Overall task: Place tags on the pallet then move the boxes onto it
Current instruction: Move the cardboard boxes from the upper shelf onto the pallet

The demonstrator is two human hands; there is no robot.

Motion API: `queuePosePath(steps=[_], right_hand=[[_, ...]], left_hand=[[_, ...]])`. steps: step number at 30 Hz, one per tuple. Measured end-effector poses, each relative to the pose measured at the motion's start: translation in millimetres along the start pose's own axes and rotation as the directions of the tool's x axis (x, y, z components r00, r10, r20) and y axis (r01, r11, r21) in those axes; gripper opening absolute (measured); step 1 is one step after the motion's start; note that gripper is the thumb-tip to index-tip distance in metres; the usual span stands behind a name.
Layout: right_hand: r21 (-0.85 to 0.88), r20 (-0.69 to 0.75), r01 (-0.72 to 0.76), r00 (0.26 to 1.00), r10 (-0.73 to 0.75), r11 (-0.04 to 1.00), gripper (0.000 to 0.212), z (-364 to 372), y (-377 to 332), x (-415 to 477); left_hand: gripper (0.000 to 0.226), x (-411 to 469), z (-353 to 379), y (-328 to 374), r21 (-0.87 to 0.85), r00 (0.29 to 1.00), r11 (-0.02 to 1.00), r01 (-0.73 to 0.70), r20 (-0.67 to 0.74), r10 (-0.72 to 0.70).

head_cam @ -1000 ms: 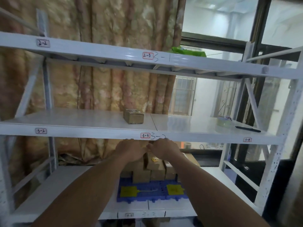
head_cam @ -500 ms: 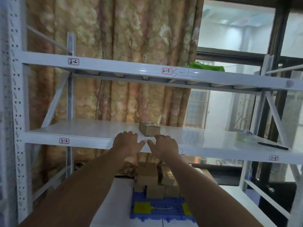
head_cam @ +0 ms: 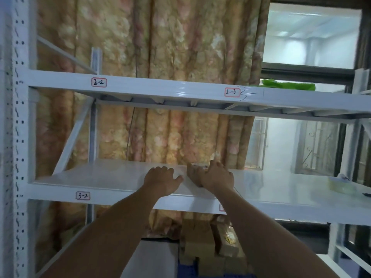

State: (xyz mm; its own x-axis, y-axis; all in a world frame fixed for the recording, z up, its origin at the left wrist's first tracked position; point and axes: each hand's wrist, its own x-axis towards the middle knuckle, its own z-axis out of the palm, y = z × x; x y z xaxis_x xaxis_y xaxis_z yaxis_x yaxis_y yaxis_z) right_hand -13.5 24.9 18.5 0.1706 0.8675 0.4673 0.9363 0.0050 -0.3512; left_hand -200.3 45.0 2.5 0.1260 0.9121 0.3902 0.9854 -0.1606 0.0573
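Step in hand: judging by the reach, fetching the small cardboard box [head_cam: 198, 165] off the middle shelf [head_cam: 104, 175] to carry it down to the pallet.
Box position: well back from the shelf's front edge, against the curtain. Only a sliver shows past the right fingers, and the rest is hidden.
Right hand [head_cam: 213, 176]: lies over the near side of the box with fingers bent. I cannot tell whether it grips yet or only touches.
Left hand [head_cam: 162, 180]: just beside the right hand and low over the shelf, fingers relaxed and a little spread, holding nothing.
Good grip: bring the left hand to the box's left face and the right hand to its right face, then squeeze evenly. The box looks light, and the glossy shelf would let it skid backward if pushed.
Lift path: draw the box toward the body before lowering it, so it clears the front beam.
Destination: the blue pallet [head_cam: 187, 270] on the lower level, directly below, where stacked boxes [head_cam: 199, 244] already sit. Look for an open spot or a flat top.
Tags: not visible from this angle.
Keep clear of: the tape roll [head_cam: 339, 185], far right on the same shelf.
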Motion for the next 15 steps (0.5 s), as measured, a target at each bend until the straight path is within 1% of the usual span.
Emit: queuePosePath(steps=[4, 6, 9, 11, 12, 13, 15], right_hand=[[0.044, 0.060, -0.137, 0.989, 0.135, 0.990, 0.101, 24.9, -7.7, 30.6], [0.064, 0.044, -0.170, 0.985, 0.168, 0.983, 0.103, 40.0, -13.3, 40.2], [0.031, -0.020, -0.188, 0.982, 0.189, 0.982, 0.097, 52.8, -25.7, 48.7], [0.034, -0.062, -0.172, 0.983, 0.174, 0.985, 0.087, 58.5, -38.4, 48.3], [0.039, -0.079, -0.140, 0.987, 0.143, 0.989, 0.083, 61.5, -47.5, 46.9], [0.042, -0.094, -0.102, 0.990, 0.106, 0.994, 0.081, 63.7, -58.1, 44.8], [0.057, -0.119, -0.024, 0.992, 0.031, 0.998, 0.084, 68.0, -83.4, 38.3]], left_hand=[[0.074, 30.1, 2.5, -23.8, -0.025, 1.000, 1.000, 0.013, 0.018, -0.013], [0.074, 39.2, 6.0, -37.8, -0.032, 0.999, 0.999, 0.030, 0.030, -0.029], [0.075, 44.5, 7.6, -58.4, -0.082, 0.996, 0.995, 0.061, 0.067, -0.056], [0.074, 43.7, 10.5, -73.0, -0.116, 0.995, 0.990, 0.078, 0.070, -0.070], [0.072, 43.5, 12.7, -80.9, -0.157, 0.993, 0.982, 0.104, 0.073, -0.093], [0.071, 43.2, 15.0, -88.5, -0.215, 0.990, 0.968, 0.131, 0.081, -0.116], [0.065, 40.0, 14.7, -104.0, -0.357, 0.981, 0.914, 0.192, 0.097, -0.168]])
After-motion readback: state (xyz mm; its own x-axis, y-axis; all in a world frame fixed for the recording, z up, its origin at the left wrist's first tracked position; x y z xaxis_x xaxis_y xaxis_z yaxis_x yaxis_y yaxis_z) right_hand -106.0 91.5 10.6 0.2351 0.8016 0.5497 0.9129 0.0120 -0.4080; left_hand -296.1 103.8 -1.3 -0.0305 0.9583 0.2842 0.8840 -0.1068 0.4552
